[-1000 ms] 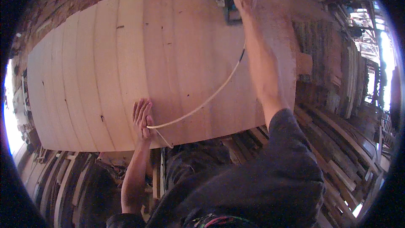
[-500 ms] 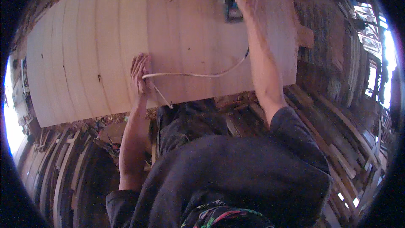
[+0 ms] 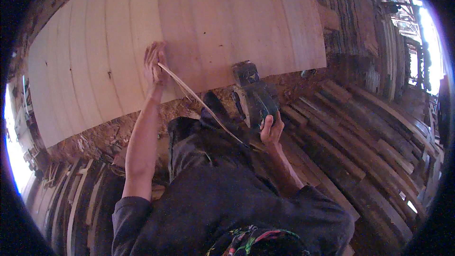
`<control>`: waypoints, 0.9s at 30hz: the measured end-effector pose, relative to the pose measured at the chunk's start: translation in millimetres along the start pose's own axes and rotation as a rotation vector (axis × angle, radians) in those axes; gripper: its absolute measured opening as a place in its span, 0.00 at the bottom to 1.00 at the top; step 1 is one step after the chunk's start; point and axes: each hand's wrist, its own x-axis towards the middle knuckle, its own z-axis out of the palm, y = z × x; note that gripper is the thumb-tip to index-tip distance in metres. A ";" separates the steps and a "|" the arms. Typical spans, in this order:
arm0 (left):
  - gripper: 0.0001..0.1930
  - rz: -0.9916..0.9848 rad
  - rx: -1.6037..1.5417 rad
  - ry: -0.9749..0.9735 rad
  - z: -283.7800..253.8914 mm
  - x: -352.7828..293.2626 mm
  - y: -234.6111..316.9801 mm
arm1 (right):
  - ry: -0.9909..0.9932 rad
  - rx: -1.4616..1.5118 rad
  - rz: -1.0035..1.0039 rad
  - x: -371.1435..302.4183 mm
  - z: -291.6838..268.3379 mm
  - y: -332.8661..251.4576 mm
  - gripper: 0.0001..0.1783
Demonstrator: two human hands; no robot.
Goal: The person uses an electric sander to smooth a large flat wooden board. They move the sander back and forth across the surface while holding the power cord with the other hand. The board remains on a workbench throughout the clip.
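Note:
A wide panel of pale, edge-joined boards (image 3: 128, 33) lies in front of me. My left hand (image 3: 155, 61) is over the panel near its middle. A pale cord (image 3: 201, 102) bends sharply at this hand, pinched by the thumb side, and slants down right towards my body. At the near edge, my right hand (image 3: 272, 130) grips the rear of a dark green corded power tool (image 3: 260, 99), shaped like a belt sander or planer. The tool's front end (image 3: 246, 73) overlaps the panel edge; its body hangs out over my side. Its underside is hidden.
Long wooden planks (image 3: 350, 137) lie in rows at the right, and more strips (image 3: 71, 199) at the left. Wood shavings (image 3: 95, 140) cover the ground along the panel's near edge. Upright timber (image 3: 386, 52) stands at the far right. My legs (image 3: 189, 135) are close to the panel.
My right hand has pulled the power tool from the panel's far part back to the near edge, towards my body. The cord now runs down right instead of across the panel. My left hand stays nearly in place.

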 end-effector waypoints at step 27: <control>0.21 -0.106 -0.038 -0.063 -14.8 1.9 22.4 | 0.235 -0.209 -0.431 580.5 227.7 -209.6 0.43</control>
